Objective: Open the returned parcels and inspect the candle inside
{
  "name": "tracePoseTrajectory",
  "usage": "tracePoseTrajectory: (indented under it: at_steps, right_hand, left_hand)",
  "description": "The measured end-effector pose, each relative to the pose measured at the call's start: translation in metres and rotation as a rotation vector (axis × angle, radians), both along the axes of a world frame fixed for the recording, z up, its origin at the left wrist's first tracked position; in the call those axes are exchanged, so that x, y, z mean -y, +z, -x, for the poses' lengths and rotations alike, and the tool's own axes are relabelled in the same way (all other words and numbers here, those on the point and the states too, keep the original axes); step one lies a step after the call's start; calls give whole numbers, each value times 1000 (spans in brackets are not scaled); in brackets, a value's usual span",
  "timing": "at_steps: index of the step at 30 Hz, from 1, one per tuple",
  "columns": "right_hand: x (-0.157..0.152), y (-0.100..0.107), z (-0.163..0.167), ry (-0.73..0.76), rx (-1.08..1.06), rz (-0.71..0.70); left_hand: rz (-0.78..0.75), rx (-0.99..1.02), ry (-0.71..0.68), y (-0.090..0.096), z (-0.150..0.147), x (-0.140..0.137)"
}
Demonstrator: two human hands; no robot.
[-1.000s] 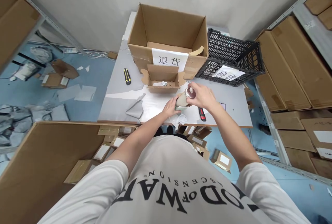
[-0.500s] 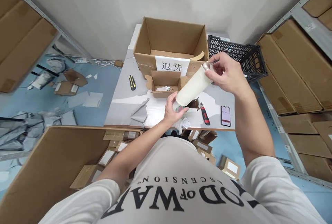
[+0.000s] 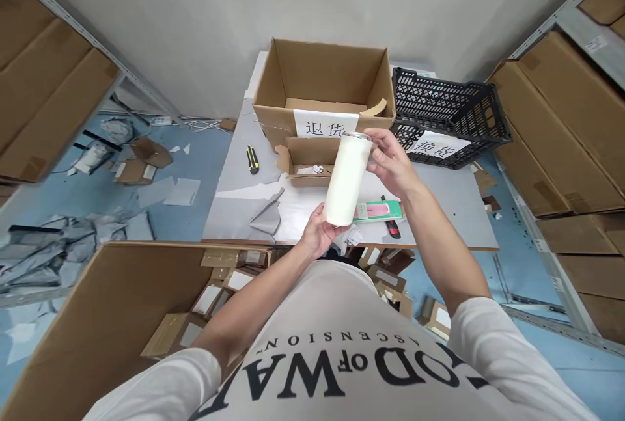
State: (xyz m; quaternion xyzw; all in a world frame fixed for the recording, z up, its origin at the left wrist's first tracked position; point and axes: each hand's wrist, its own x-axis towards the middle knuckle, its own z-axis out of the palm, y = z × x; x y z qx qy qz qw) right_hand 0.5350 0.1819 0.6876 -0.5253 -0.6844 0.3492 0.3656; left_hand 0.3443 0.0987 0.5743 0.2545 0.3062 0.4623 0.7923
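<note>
A cream-white tumbler (image 3: 348, 180) with a silver rim is held tilted above the near part of the table. My left hand (image 3: 318, 232) cups its base from below, fingers curled round it. Near the top, my right hand (image 3: 393, 164) grips the tumbler's right side; some of its fingertips are hidden behind it. A small open cardboard box (image 3: 312, 180) with crumpled white paper inside stands just behind the tumbler. Under my right wrist lies a flat green and pink package (image 3: 375, 211), partly covering a red and black utility knife (image 3: 392, 228).
A large open carton (image 3: 273, 115) with a white paper sign stands at the back. Right of it is a black plastic crate (image 3: 452, 105), also labelled. A yellow and black cutter (image 3: 252, 159) lies on the left of the table. Boxes fill a big carton (image 3: 112, 310) below left.
The tumbler has swung more upright and slightly left, its rim lowered. My right hand has moved left and down from the rim to the tumbler's side. The phone is no longer visible.
</note>
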Motion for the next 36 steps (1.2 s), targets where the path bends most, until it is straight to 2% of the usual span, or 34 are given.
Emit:
tracePoseTrajectory:
  at_steps: [2,5,9,16,20,22,26,29,36]
  right_hand:
    - [0,-7,3,32,-137,-12]
    - [-4,-11,5,3,-197,-46]
    - [-5,-11,4,-36,-204,-16]
    - [-2,-10,0,6,-118,69]
    - [-5,-14,1,-9,-148,53]
    - [-7,-17,1,-20,-174,41]
    - [-11,-24,1,-73,-195,36]
    - [-10,-26,1,-104,-178,44]
    - [2,-16,0,-37,-94,180]
  left_hand:
    - [34,32,-14,-2,-1,1]
    - [24,31,-25,-5,-2,1]
    - [33,32,-61,-2,-3,0]
    - [213,181,-147,13,-5,4]
    - [160,133,-188,11,-6,6]
    - [56,47,-124,5,-8,5]
    - [-199,-250,184,-9,-15,2]
    - [-220,-321,287,-14,-17,1]
    - [-53,-31,52,-3,-11,11]
